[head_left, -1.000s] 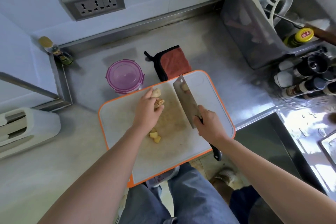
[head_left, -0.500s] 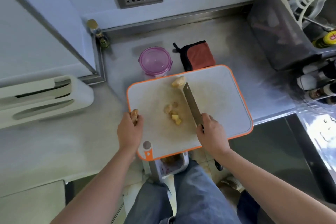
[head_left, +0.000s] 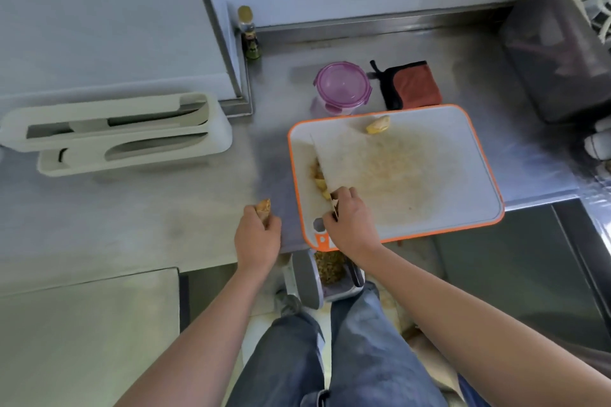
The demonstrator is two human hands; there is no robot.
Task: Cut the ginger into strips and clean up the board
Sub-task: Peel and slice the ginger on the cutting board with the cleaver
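A white cutting board (head_left: 469, 175) with an orange rim lies on the steel counter, stained with ginger juice. My right hand (head_left: 352, 225) grips the cleaver (head_left: 322, 158), whose blade lies along the board's left side against a small heap of ginger scraps (head_left: 320, 182). One ginger chunk (head_left: 378, 125) sits near the board's far edge. My left hand (head_left: 258, 235) hovers over the counter left of the board and grips a piece of ginger (head_left: 264, 206).
A bin (head_left: 325, 274) with scraps stands on the floor below the board's near left corner. A purple-lidded container (head_left: 342, 86) and a red-black cloth (head_left: 411, 86) lie behind the board. A white knife holder (head_left: 112, 132) sits at left, a dark utensil rack (head_left: 562, 43) at right.
The cleaver has swept the ginger scraps from the board's middle to its left edge. My left hand, holding its ginger piece, stays beside the board. The view has shifted left.
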